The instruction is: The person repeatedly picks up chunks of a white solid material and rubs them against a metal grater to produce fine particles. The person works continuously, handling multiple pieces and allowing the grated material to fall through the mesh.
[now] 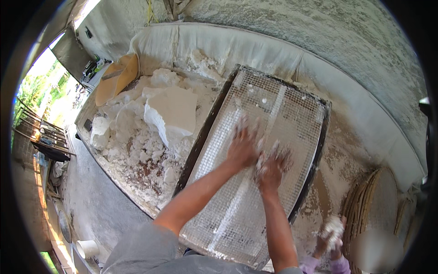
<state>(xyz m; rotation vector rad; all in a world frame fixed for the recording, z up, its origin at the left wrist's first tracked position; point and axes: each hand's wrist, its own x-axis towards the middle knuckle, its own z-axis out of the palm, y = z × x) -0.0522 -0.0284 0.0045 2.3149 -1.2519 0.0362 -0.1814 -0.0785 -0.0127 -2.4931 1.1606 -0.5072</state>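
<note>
A large framed wire-mesh screen (278, 98) lies before me, its dark rim dusted white. My left hand (244, 148) is on the mesh with its fingers stretched out, powder coating the fingertips. Beside it on the right, my right hand (271, 169) also rests on the mesh, fingers spread and partly smeared by motion, with white crumbs around them. Small white lumps (264, 101) lie scattered on the far part of the screen. I see nothing gripped in either hand.
Left of the screen lie a large white block (175, 112) and crumbled white powder (132, 141). A yellowish curved scoop-like piece (116, 80) leans behind them. Another person's hands (329, 239) hold a white clump at lower right, near stacked round woven trays (372, 201).
</note>
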